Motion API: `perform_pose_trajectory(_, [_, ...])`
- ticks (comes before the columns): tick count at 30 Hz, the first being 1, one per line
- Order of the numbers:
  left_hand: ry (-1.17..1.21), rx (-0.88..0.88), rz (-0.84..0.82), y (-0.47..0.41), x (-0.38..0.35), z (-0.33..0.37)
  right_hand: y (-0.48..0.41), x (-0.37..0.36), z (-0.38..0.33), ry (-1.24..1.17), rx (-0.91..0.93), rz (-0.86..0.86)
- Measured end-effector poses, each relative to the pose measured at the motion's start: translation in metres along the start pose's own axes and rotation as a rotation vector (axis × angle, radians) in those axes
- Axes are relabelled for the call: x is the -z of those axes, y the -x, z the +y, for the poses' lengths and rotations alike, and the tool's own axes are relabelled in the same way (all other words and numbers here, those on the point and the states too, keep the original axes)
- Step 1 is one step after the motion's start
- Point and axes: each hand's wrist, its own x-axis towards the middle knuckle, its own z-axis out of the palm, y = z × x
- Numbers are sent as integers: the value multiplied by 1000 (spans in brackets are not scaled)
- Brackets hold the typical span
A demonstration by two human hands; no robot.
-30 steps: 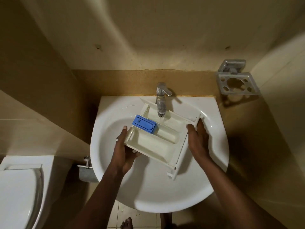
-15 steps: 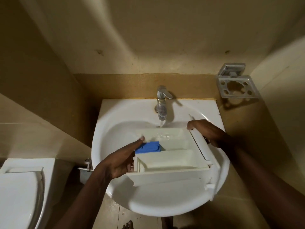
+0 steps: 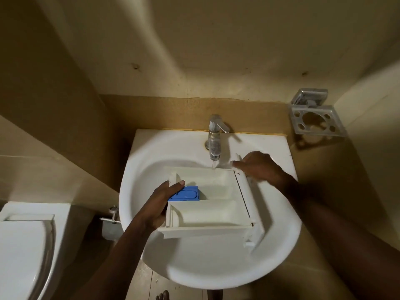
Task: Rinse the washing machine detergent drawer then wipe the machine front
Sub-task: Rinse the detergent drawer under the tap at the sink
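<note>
Swung round since a second ago: detergent drawer (image 3: 207,213) went from slanted to square across the sink (image 3: 216,276), open side up, held above the basin.

Bare toes (image 3: 162,296) at 6 o'clock on the floor; toilet (image 3: 21,245) at 8 o'clock; left hand (image 3: 160,204) grips the drawer's 9 o'clock end, thumb on top beside the blue insert (image 3: 188,193), fingers hidden underneath; right hand (image 3: 259,167) at the 1 o'clock corner, fingers bent over the front panel's far end, slightly blurred; faucet (image 3: 214,135) at 12 o'clock, thin water stream (image 3: 213,163) meeting the drawer's far edge; toothbrush holder (image 3: 316,120) on the wall at 2 o'clock.
</note>
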Motion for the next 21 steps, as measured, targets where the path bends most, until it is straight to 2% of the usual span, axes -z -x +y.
perform_pose_trajectory(1, [-1,-7,9,-3,2,-1,-3,3,-2,54,66,153])
perform_pose_trajectory(2, [-1,-6,6,-6,3,-3,-5,6,-5,-24,116,218])
perform_pose_trajectory(3, [-2,-4,-2,-8,5,-5,-7,7,-9,-239,128,175])
perform_pose_trajectory(5, [-3,-9,-19,-13,7,-7,-2,2,-22,-716,20,-159])
perform_pose_trajectory(6, [-4,-14,-26,-15,8,-6,1,-1,-28,-870,-72,-331])
perform_pose_trajectory(7, [-5,-16,-36,-18,8,-4,0,-5,-31,-964,-154,-419])
perform_pose_trajectory(9, [-10,-16,-56,-23,8,2,-4,-11,-34,-1101,-261,-447])
perform_pose_trajectory(11, [-14,-10,-71,-29,9,7,-9,-18,-35,-1126,-312,-428])
perform_pose_trajectory(16, [-80,-24,-86,-31,7,11,-19,-30,-33,-963,-341,-472])
perform_pose_trajectory(21, [-165,-2,-49,-33,5,21,-35,-34,-39,-1124,-447,-569])
